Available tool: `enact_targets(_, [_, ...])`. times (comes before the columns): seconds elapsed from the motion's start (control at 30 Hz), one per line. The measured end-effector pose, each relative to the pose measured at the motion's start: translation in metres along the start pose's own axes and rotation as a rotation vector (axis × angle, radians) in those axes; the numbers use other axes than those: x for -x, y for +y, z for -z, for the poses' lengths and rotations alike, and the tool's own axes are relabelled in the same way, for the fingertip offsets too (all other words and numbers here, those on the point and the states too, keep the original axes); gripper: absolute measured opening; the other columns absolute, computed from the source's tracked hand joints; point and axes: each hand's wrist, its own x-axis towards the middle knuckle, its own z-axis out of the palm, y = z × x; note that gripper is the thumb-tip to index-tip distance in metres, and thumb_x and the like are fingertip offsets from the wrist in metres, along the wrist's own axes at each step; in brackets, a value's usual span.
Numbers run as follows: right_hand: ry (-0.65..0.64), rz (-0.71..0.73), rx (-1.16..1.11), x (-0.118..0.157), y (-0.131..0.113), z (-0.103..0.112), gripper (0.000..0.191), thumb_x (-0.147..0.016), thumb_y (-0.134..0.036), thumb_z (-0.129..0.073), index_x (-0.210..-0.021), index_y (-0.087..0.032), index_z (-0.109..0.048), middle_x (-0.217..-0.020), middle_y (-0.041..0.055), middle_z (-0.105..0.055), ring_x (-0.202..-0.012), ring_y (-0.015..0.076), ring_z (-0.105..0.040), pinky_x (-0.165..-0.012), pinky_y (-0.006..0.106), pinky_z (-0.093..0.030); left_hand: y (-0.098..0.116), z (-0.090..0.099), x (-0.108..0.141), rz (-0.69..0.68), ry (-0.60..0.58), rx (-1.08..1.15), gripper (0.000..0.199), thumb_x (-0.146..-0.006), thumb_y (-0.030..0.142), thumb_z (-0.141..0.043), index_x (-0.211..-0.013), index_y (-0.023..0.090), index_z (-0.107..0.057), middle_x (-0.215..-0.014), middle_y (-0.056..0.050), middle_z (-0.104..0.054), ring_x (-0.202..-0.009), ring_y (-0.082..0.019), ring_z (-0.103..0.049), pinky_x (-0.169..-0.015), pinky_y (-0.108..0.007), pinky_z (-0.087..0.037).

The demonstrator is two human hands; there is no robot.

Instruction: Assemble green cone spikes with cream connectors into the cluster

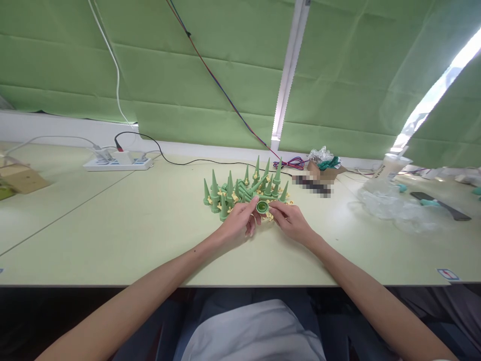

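Left hand (pixel 238 220) clamps a green piece (pixel 262 206), far end hidden; I cannot tell the right hand's grip (pixel 292 219).

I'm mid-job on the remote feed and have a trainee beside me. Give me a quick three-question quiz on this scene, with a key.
1. True or false: the cup stands to the right of the green cones.

2. Which colour are the small pieces lying among those cones?
A) red
B) yellow
C) blue

3. Fill in the blank: the left hand holds a green piece, with the right hand close beside it; the piece's ____ end faces the viewer.

Key: 1. True. 2. B, yellow. 3. open (hollow).
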Motion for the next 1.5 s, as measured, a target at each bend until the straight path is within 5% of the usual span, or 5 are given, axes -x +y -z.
enact_targets(0.27, [-0.002,-0.028,-0.028,0.000,0.002,0.002,0.031,-0.101,-0.038,-0.040,-0.082,-0.021,-0.056,-0.054,-0.0037,-0.043,-0.051,0.0125,-0.040,-0.055,0.026,-0.035,0.002,0.001,0.003,0.010,-0.100,0.011,0.060,-0.091,0.067,-0.044,-0.075,0.011,-0.061,-0.070,-0.004,-0.057,-0.043,-0.009,-0.054,-0.038,-0.023,-0.038])
enact_targets(0.47, [-0.012,-0.038,-0.042,0.000,0.001,0.003,0.034,-0.102,-0.041,-0.038,-0.075,-0.022,-0.047,-0.052,-0.0049,-0.040,-0.049,0.0123,-0.038,-0.054,0.026,-0.034,-0.001,0.004,0.004,-0.033,-0.132,-0.106,0.058,-0.093,0.065,-0.040,-0.075,0.014,-0.060,-0.048,-0.001,-0.051,-0.041,-0.011,-0.050,-0.042,-0.024,-0.039])
enact_targets(0.9, [-0.059,-0.047,-0.010,-0.002,0.003,0.001,0.038,-0.104,-0.045,-0.030,-0.072,-0.024,-0.036,-0.054,-0.0043,-0.044,-0.051,0.0141,-0.042,-0.056,0.028,-0.034,0.002,0.002,0.008,-0.163,-0.107,-0.333,0.037,-0.093,0.053,-0.049,-0.094,0.018,-0.061,-0.048,0.004,-0.048,-0.042,-0.012,-0.046,-0.047,-0.025,-0.037])
enact_targets(1.1, [-0.072,-0.053,0.016,-0.003,0.005,0.001,0.040,-0.104,-0.045,-0.028,-0.071,-0.024,-0.034,-0.053,-0.0043,-0.041,-0.049,0.0147,-0.039,-0.054,0.030,-0.033,0.003,-0.003,0.009,-0.239,-0.079,-0.391,0.033,-0.093,0.046,-0.050,-0.106,0.019,-0.063,-0.065,0.001,-0.055,-0.049,-0.011,-0.047,-0.047,-0.024,-0.038])
enact_targets(1.5, [-0.078,-0.058,0.037,-0.003,0.003,0.002,0.045,-0.104,-0.048,-0.026,-0.068,-0.023,-0.037,-0.051,-0.0039,-0.041,-0.048,0.0144,-0.040,-0.054,0.029,-0.033,-0.007,0.000,0.007,-0.492,0.016,-0.689,0.019,-0.095,0.034,-0.048,-0.087,0.018,-0.055,-0.096,-0.006,-0.053,-0.067,-0.012,-0.048,-0.058,-0.025,-0.039])
